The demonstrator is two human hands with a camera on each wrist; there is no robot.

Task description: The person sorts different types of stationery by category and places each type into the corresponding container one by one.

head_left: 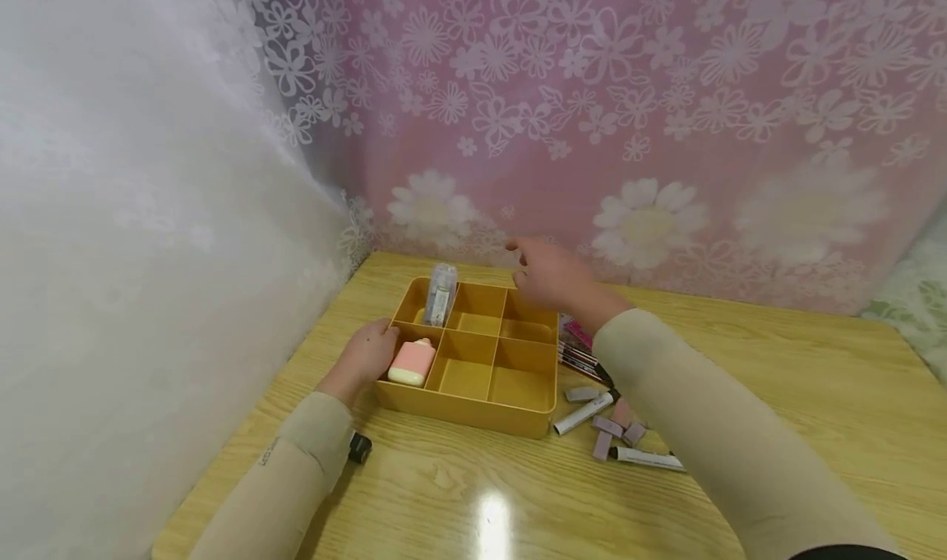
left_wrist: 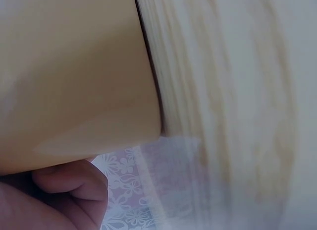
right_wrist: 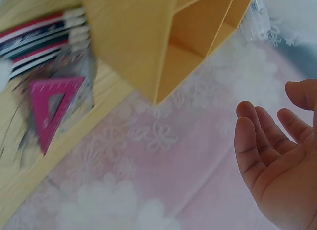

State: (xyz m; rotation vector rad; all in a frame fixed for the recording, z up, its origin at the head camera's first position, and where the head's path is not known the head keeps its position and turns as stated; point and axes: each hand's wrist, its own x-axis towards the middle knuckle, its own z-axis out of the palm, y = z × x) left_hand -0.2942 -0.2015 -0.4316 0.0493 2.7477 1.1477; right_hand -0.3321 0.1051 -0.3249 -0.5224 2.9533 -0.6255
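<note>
Six-compartment tray [head_left: 466, 413] sits on table [head_left: 414, 502]. Bottle [head_left: 412, 363] in its front-left compartment; container [head_left: 441, 295] in back-left one. Right of tray: pencils [right_wrist: 74, 37], set square [right_wrist: 41, 111] behind them; nearer the front, two markers [head_left: 584, 414], blocks [head_left: 602, 445] among them. Curtain [head_left: 518, 149] behind table.

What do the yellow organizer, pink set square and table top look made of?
Yellow organizer: likely molded plastic, satin; smooth walls, rounded corners, even color.
Pink set square: probably plastic; thin, uniformly colored, finish blurred.
Table top: wood grain, glossy, with a bright light reflection; solid wood or printed laminate, can't tell.
</note>
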